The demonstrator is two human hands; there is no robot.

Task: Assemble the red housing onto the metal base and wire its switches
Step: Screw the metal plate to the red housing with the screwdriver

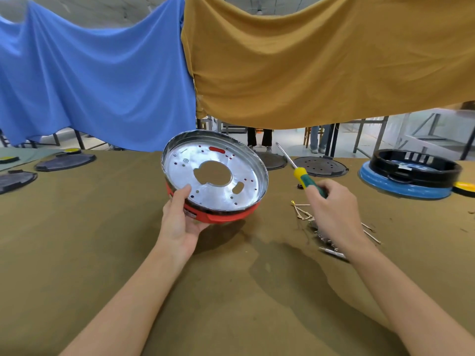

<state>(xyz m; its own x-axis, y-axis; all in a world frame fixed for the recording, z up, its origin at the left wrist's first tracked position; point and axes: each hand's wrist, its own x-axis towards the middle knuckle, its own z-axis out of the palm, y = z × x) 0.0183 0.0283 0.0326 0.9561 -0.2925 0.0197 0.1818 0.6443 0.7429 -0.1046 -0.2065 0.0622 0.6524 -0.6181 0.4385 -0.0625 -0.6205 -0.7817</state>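
Here, the left hand (180,222) grips the near rim of the base (214,173), a shiny metal pan seated in the red housing (226,214), held tilted just above the bench (231,291), thumb over the edge and fingers underneath. The right hand (334,209), well apart to its right, is curled round a screwdriver (299,173), shaft pointing up and away. The pair looks light and stiff; the thin rim may be sharp and slippery, so the thicker housing seems the safer hold.
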